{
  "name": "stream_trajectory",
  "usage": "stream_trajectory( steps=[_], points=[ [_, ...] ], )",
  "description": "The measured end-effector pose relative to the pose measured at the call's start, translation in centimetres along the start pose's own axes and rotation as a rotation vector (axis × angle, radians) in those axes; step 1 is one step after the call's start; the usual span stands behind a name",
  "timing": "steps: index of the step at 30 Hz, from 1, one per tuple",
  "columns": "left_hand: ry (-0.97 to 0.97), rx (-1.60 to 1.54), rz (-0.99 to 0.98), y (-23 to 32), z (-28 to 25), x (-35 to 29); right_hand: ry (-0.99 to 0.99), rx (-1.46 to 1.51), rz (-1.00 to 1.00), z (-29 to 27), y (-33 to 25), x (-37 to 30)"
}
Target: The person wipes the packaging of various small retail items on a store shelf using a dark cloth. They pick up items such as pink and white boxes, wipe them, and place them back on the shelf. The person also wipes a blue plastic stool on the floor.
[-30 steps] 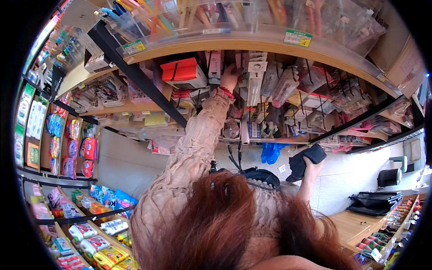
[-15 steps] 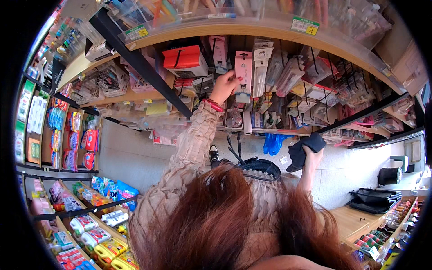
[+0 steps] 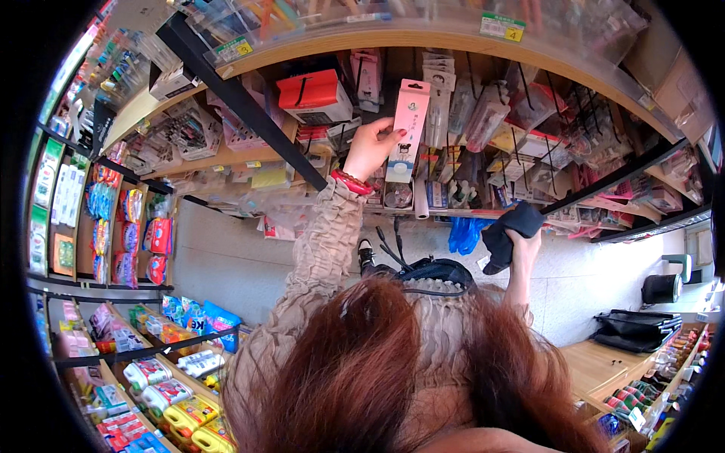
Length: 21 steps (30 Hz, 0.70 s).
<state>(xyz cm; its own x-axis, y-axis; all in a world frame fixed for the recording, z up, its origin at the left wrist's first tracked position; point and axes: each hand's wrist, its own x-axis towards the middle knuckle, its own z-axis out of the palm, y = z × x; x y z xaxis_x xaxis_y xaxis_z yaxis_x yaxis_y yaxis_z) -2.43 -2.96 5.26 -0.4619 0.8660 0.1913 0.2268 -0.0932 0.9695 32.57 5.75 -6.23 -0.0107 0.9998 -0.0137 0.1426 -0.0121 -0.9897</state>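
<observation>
My left hand (image 3: pixel 368 151), with a red bracelet at the wrist, pinches the left edge of a slim pink box (image 3: pixel 409 124) that has a hanging hole at its top and a blue-grey lower end. The box leans slightly right in front of the hanging goods. Beside it hang clear-fronted packets (image 3: pixel 439 94), and behind to the left is another pink packet (image 3: pixel 367 79). Low on the right, my right hand (image 3: pixel 525 249) is closed around a soft black cloth-like item (image 3: pixel 510 230). What that item is exactly, I cannot make out.
Above runs a wooden shelf edge (image 3: pixel 362 35); a black post (image 3: pixel 234 98) slants at left. A red and white box (image 3: pixel 316 97) sits left of the hand. Black hooks with packets fill the right. A blue plastic bag (image 3: pixel 464 235) hangs below. A black bag (image 3: pixel 434 273) is at my waist.
The pink box has come nearer and tipped, its top shifting right and its lower end left. My left hand has moved slightly down with it. My right hand still grips the black item.
</observation>
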Motion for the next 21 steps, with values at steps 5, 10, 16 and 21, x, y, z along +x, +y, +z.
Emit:
stream_trajectory(
  steps=[5,10,16,21],
  points=[
    [-0.011,0.087,0.123,1.0,2.9,-1.7,-0.025,0.333,0.097,1.0,-1.9,-0.4],
    [-0.105,0.351,0.261,1.6,8.4,-3.2,-0.040,0.758,-0.019,4.0,-8.6,-0.9],
    [-0.137,0.566,0.533,2.0,13.7,-4.6,-0.005,0.720,-0.101,7.5,-13.9,-0.3],
    [-0.106,0.503,0.552,1.3,14.4,-4.8,0.014,0.688,-0.125,6.9,-12.8,0.5]
  ],
)
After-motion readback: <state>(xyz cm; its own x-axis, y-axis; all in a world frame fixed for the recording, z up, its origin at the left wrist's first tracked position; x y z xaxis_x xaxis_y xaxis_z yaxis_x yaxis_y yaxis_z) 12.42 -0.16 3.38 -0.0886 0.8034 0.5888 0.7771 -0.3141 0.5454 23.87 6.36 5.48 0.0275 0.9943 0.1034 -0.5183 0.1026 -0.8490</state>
